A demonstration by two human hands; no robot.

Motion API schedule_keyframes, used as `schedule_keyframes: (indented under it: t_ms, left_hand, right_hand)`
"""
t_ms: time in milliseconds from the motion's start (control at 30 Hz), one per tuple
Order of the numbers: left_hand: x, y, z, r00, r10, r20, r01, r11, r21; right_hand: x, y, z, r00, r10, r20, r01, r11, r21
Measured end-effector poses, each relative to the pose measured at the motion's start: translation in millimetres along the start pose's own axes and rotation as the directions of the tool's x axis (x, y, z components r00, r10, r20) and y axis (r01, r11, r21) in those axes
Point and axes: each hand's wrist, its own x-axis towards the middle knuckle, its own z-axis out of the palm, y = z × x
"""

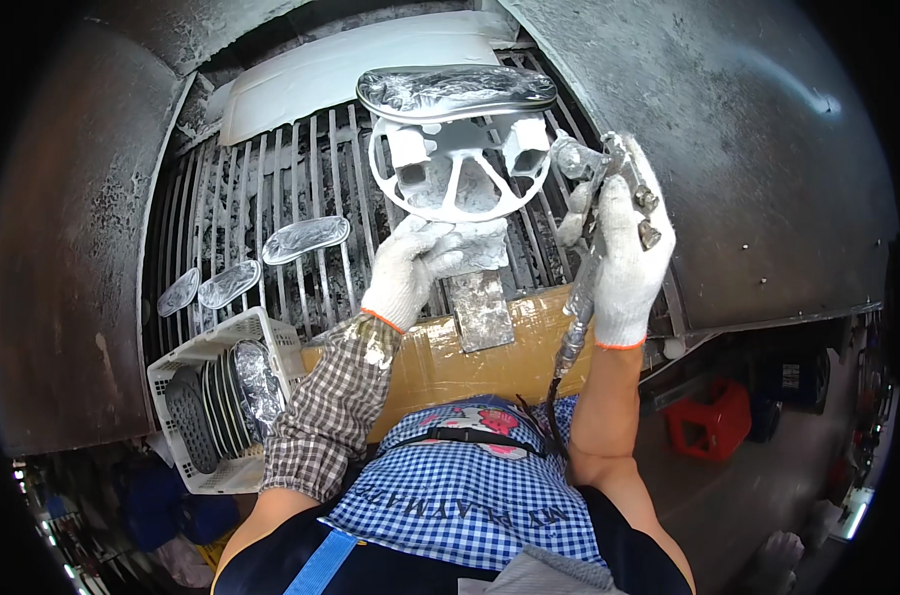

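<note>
My right hand (630, 238), in a white knit glove, is closed round a spray gun (581, 159) coated in pale residue. The gun's nozzle points left at a white spoked turntable (460, 198). Two white blocks rise from the turntable, and a film-wrapped shoe sole (455, 91) with a dark rim rests across them. At the turntable's near rim is my left hand (410, 266), also gloved, with its fingers bent against the edge. Under the turntable, a whitened metal support plate (482, 309) sticks out toward me.
Slatted grating (321, 178) lies below, with three smaller wrapped pieces, one being a wrapped oval (306, 239), on its left. A white plastic basket (222, 474) of upright soles stands near left. Metal walls (757, 178) flank the booth. A red stool (709, 420) sits at right.
</note>
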Motion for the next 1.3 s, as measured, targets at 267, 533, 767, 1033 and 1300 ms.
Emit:
schedule_keyframes:
  t_ms: [267, 533, 767, 1033, 1300]
  left_hand:
    - [4, 0, -16, 1.0, 0.0, -0.012, 0.0, 1.0, 0.004]
    - [4, 4, -23, 1.0, 0.008, -0.027, -0.009, 0.999, -0.035]
    - [8, 11, -30, 0.998, 0.05, -0.03, -0.051, 0.998, -0.043]
    - [19, 23, -56, 0.996, 0.086, -0.022, -0.087, 0.994, -0.071]
    - [17, 10, -34, 0.984, 0.156, -0.083, -0.168, 0.973, -0.161]
  right_hand:
    - [3, -3, -16, 0.999, -0.032, -0.041, 0.031, 1.0, -0.002]
    - [-12, -10, -17, 1.0, -0.004, 0.014, 0.004, 1.0, -0.016]
    - [-9, -9, -21, 1.0, -0.002, -0.002, 0.002, 1.0, 0.004]
    - [-7, -17, -34, 0.996, -0.038, -0.086, 0.036, 0.999, -0.017]
    - [-31, -29, -29, 1.0, -0.003, -0.026, 0.002, 0.998, -0.058]
